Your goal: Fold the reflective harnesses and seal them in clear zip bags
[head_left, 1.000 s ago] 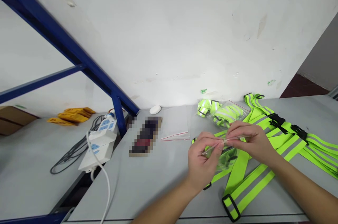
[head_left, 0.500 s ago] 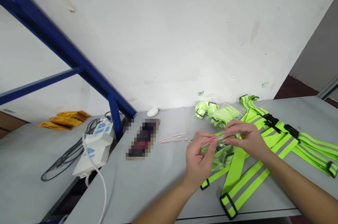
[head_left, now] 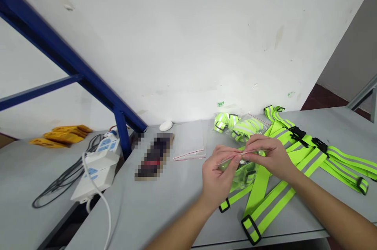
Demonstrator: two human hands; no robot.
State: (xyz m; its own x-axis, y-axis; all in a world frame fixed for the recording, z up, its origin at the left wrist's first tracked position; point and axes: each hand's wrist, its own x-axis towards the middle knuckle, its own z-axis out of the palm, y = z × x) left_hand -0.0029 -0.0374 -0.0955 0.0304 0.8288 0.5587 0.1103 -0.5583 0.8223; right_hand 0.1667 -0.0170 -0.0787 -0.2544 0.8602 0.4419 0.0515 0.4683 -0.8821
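Fingers [head_left: 256, 146] hide part of the clear plastic bag [head_left: 243, 173].

No text, number or brand can be read anywhere. The white power strip [head_left: 101, 163] carries blue printed marks on its top, too small to make out. The object just right of it [head_left: 153, 156] is pixelated, so anything on it is hidden. Farther right of the power strip, the clear zip bag [head_left: 226, 163] shows only a red line along its edge, with no legible print.
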